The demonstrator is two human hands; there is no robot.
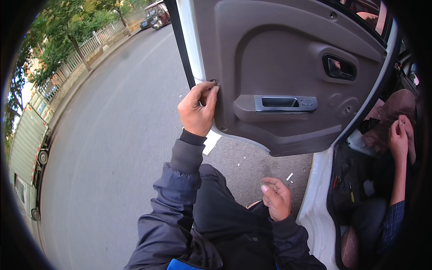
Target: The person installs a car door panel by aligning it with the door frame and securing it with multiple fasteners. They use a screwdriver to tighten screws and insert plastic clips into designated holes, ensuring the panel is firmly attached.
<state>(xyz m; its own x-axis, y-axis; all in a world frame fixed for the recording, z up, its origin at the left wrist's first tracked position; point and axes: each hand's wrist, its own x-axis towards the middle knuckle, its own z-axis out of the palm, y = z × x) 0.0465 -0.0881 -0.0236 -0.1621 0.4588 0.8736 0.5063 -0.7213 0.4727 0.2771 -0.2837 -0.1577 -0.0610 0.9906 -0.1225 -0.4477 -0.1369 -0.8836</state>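
Note:
An open vehicle door shows its grey inner trim panel (279,58), with an armrest pull and switch block (285,104) and a black inner handle (339,67). My left hand (196,109) is raised to the panel's left edge, thumb and fingers pinched on a small round fastener (214,83) there. My right hand (276,196) hangs low near my knee, fingers loosely curled; whether it holds anything I cannot tell. Both arms wear a dark jacket.
Another person's hand (398,137) and blue-checked sleeve show inside the cabin at right. White door sill (317,198) runs below the door. A white scrap (210,141) lies on the asphalt. Parked vehicles stand at the far left (27,153) and up the road (155,15).

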